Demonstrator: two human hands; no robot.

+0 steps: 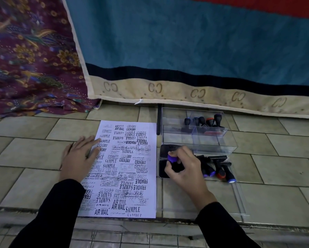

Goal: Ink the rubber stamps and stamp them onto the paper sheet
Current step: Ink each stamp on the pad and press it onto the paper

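On the tiled floor (33, 154), just right of the paper sheet (151, 129), the right hand (185, 170) grips 1 purple-topped stamp (172, 158), its fingers (169, 170) curled round the dark shaft, and holds it down on the black ink pad (161, 171). The left hand (78, 158) lies flat with straight, relaxed fingers (94, 140) pressing the sheet's left edge and grasps nothing. The sheet is already crowded with black prints, many overlapping, so the main risk is that the next print lands on an older one and neither reads; little bare paper shows except along the right margin. A stamp loaded too heavily could blot, and one set down tilted would likely leave only part of its text. If the left hand lifts or slides, the sheet may shift under the stamp and smear the mark, and a dark sleeve dragged over fresh ink could smudge it. The loose stamps (219, 170) lie just beside the right hand, so a careless sweep back from the pad could scatter them or bump the clear box (212, 142) behind, where more stamps (203, 120) stand.
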